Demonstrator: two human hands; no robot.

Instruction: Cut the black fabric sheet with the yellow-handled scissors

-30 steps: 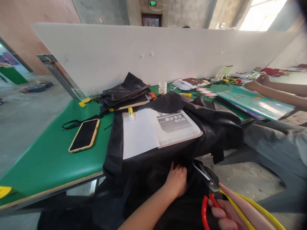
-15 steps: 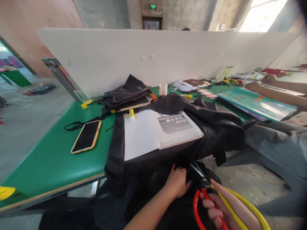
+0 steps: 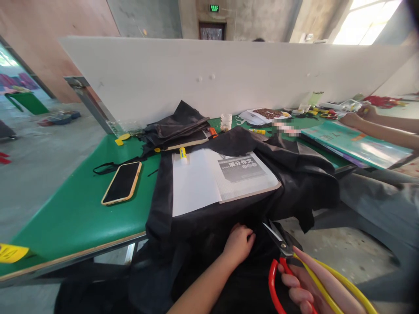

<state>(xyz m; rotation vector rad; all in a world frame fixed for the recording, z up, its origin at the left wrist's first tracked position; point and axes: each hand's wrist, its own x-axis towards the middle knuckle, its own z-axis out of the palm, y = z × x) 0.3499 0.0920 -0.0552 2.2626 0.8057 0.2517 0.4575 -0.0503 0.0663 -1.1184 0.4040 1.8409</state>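
Black fabric (image 3: 216,222) drapes over the table edge and hangs down in front of me. My left hand (image 3: 240,242) is closed on this fabric, thumb and fingers drawn together. To its right, my right hand (image 3: 304,279) grips scissors (image 3: 283,247) with one red and one yellow handle. Their blades are parted and point up and left, beside the dark fabric. An open book (image 3: 245,174) lies on the fabric, a white page at its left. A yellow-and-white glue stick (image 3: 183,154) stands near the top of that page.
A phone (image 3: 122,183) lies on the green table (image 3: 81,205) at left. Folded black material (image 3: 178,124) is behind the book. A white partition (image 3: 157,78) spans the back. At right are a teal folder (image 3: 356,141) and another person's arms (image 3: 386,124).
My left hand has drawn its fingers in on the fabric; its thumb no longer sticks out. The view has shifted slightly, and the scissors stay open in my right hand.
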